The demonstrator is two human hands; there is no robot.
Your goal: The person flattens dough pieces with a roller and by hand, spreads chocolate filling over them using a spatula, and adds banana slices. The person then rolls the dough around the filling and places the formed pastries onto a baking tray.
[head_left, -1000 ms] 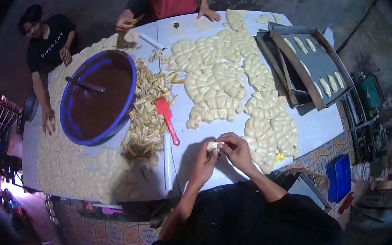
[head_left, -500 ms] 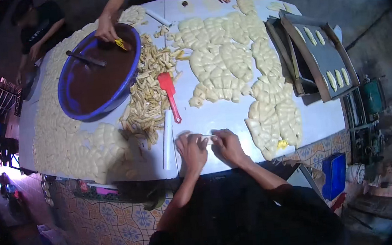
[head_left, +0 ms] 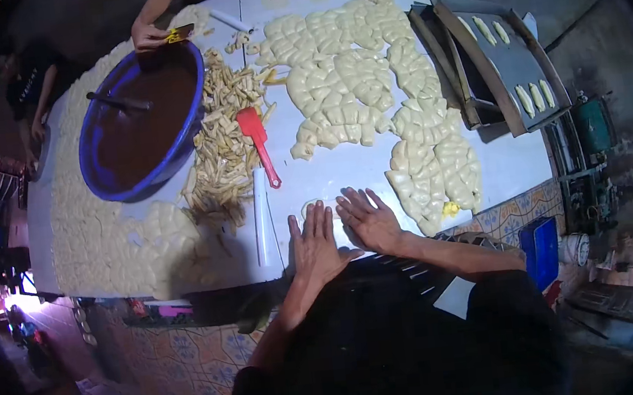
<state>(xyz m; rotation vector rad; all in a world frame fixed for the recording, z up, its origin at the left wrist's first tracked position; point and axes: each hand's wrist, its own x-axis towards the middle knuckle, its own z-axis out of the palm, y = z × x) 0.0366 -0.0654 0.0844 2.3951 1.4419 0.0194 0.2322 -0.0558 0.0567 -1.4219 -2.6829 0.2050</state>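
Observation:
My left hand (head_left: 315, 247) lies flat on the white table, fingers stretched forward over a small piece of dough (head_left: 307, 208), most of which the fingers hide. Beside it, my right hand (head_left: 373, 226) is also open, palm down, its fingers angled toward the left hand; anything under that palm is hidden. A white rolling pin or tube (head_left: 261, 218) lies just left of my left hand. Farther up is a red spatula (head_left: 256, 138), next to a heap of sliced banana-like strips (head_left: 223, 134). Many soft pale dough pieces (head_left: 340, 85) sit in joined clusters ahead and to the right.
A blue basin (head_left: 195, 125) of brown filling stands at left, a dark-handled utensil (head_left: 121, 102) in it. Across the table, a co-worker's hand (head_left: 147, 37) holds a yellow scraper (head_left: 180, 33). Tilted trays (head_left: 513, 64) with shaped dough rest at the right edge.
My hands have gone from gripping a small dough piece between them to lying flat with fingers extended. The co-worker's hand has moved the scraper to the basin's far rim. The view has shifted slightly.

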